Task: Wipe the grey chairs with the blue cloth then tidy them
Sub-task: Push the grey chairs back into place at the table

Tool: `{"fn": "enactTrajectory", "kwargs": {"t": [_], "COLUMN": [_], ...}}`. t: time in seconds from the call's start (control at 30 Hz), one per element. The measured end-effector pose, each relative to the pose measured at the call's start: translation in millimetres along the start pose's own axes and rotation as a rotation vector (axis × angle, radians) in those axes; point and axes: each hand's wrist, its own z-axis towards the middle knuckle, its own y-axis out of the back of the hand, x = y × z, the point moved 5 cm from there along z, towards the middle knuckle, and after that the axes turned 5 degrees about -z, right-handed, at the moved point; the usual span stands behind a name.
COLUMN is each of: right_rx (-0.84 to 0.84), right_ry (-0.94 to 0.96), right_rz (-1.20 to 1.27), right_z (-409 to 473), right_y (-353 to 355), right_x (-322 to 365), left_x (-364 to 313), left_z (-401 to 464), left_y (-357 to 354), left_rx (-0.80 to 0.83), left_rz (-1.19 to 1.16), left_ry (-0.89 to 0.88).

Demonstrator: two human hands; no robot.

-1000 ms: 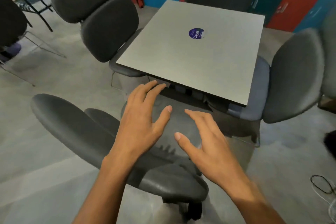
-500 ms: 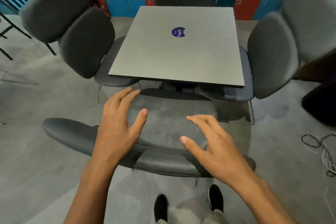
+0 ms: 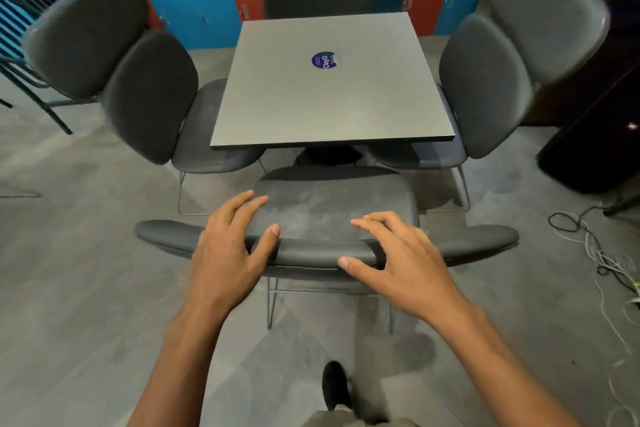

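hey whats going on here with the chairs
A person stands behind the near grey chair, both hands over the top of its backrest. The left hand and right hand have spread fingers and neither holds anything. The chair faces a square grey table with three more grey chairs around it. No blue cloth is in view.

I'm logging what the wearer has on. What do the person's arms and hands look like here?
Both forearms are bare: no sleeves show. The left hand and right hand wear no gloves, rings, watch or wristbands. Nails are short and unpainted.
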Motion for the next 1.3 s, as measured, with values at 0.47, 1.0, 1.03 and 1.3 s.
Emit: {"fn": "enactTrajectory", "kwargs": {"t": [0.47, 1.0, 1.03, 1.3], "right_rx": [-0.245, -0.357, -0.364, -0.418], "right_ry": [-0.039, 0.097, 0.101, 0.145], "right_rz": [-0.335, -0.406, -0.396, -0.360], "right_z": [-3, 22, 21, 3], "right_y": [-30, -18, -18, -19], "right_x": [4, 6, 6, 11], "left_x": [18, 35, 35, 32], "left_z": [-10, 16, 15, -10], "left_y": [-12, 0, 0, 6], "left_rx": [0.072, 0.071, 0.069, 0.019], "left_rz": [0.344, 0.386, 0.382, 0.369], "left_ry": [-0.204, -0.203, -0.201, -0.209]}}
